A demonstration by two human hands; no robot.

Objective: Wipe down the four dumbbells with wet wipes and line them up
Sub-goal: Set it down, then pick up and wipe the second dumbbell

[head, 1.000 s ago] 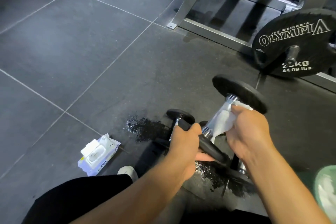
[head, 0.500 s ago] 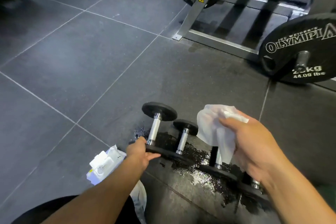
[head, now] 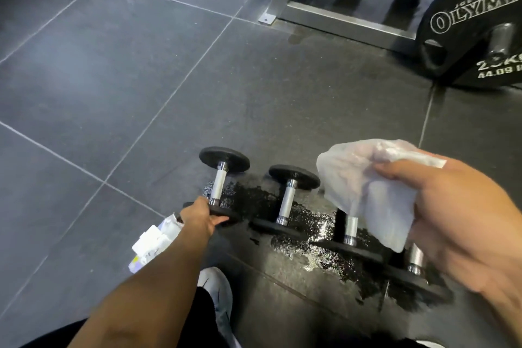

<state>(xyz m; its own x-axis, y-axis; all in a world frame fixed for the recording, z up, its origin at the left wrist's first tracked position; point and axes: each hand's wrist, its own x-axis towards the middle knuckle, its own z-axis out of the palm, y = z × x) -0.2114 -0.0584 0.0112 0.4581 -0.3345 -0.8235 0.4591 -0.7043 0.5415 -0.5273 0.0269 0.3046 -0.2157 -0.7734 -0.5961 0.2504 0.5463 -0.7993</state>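
L hand [head: 201,216] clamped on near plate of leftmost dumbbell [head: 219,184], on floor in row w/ 3 others. R hand [head: 463,215] pinching limp wet wipe [head: 367,192] above. Heavy, rigid, prob slick; best grabbed at chrome handle.

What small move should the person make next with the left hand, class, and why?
Probably let go of the leftmost dumbbell. It lies on the floor beside three others, handles roughly parallel, so the row looks formed. The left hand grips its near plate, while the right hand holds the wet wipe clear above the row.
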